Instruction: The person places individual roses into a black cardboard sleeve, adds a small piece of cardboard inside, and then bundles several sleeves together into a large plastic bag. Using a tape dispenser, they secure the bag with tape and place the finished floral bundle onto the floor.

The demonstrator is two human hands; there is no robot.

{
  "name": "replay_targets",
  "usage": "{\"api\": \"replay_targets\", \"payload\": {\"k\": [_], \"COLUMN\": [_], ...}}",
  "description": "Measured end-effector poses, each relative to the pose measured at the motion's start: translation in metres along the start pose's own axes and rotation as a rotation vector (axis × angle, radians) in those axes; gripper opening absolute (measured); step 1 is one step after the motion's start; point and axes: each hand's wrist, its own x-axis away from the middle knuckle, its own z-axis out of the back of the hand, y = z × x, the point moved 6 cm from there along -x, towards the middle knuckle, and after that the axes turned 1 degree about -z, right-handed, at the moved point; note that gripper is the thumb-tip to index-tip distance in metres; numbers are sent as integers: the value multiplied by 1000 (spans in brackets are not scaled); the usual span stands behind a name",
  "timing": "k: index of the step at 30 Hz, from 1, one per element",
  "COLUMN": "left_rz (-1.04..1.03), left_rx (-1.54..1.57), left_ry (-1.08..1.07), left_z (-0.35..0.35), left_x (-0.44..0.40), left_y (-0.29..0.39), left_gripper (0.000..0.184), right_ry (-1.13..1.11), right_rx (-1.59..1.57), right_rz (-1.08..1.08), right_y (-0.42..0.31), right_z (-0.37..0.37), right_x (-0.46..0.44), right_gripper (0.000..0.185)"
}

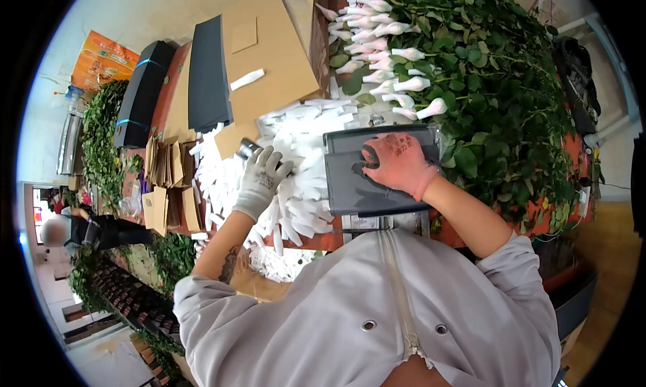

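My left hand (259,184), in a pale grey work glove, is closed around a shiny metal cylinder (248,147), whose end shows past the fingers. Beneath it spreads a heap of white foam sleeves (303,162). My right hand (402,164), in a red glove with dark fingertips, rests on a dark grey sheet (346,188). Its fingers are curled in, and what they hold, if anything, is hidden. To the right lie long-stemmed flowers (431,109) with their pinkish heads wrapped in white sleeves, heads pointing left.
Brown cardboard (276,44) stands behind the heap, a single white sleeve (247,79) on it. Black sheets (208,74) and folded cardboard pieces (168,165) lie to the left. Leafy stems (484,84) cover the right side. Another person (108,230) stands at far left.
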Motion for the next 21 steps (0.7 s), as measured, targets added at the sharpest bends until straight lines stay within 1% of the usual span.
{"api": "replay_targets", "payload": {"k": [1, 2, 3, 4, 5, 6, 7, 8, 10, 11, 12, 14, 15, 16, 18, 20, 21], "left_rz": [-11, -21, 10, 9, 393, 776, 905, 894, 1036, 1100, 1138, 1070, 1114, 1108, 1054, 929, 902], "left_rx": [1, -3, -118, -125, 204, 537, 569, 575, 568, 554, 556, 750, 779, 1039, 1313, 1213, 1256], "left_ry": [13, 30, -58, -62, -155, -245, -365, -369, -360, -394, -363, -381, -363, -266, -310, -132, -68], "left_z": [-2, -3, -5, -4, -11, -24, -40, -54, -68, -74, -63, -91, -82, -81, -66, -12, 12], "left_x": [13, 24, 30, 30, 35, 48, 53, 51, 46, 44, 38, 44, 47, 51, 63, 63, 62], "left_y": [-1, -4, -9, -7, -22, -31, -33, -29, -24, -28, -30, -54, -62, -70, -85, -73, -58], "left_gripper": [36, 36, 40, 40, 46, 55, 81, 81, 95, 103, 100, 83, 61, 44, 41, 48, 59], "right_ry": [-228, -229, -256, -281, -282, -215, -145, -148, -184, -252, -253, -213, -213, -210, -206, -132, -135], "right_rx": [-83, -93, -65, -34, -42, -12, 23, 26, -8, 9, 12, -19, -17, -27, -47, 1, -1], "right_rz": [-85, -76, -89, -106, -107, -85, -66, -77, -73, -82, -93, -70, -72, -77, -93, -93, -98], "right_y": [0, -2, -2, -1, 0, 0, 0, 2, -1, -3, -2, -3, -3, -2, -1, 1, 1], "right_z": [1, 3, 3, 2, -2, -5, -4, -5, -2, -1, 0, 2, 3, 2, -2, -3, -3], "right_x": [-6, -8, -9, -10, -8, -7, -6, -4, -5, -7, -6, -6, -6, -6, -4, -4, -5], "right_gripper": [37, 37, 38, 39, 39, 38, 38, 38, 38, 37, 37, 36, 36, 36, 36, 36, 36]}}
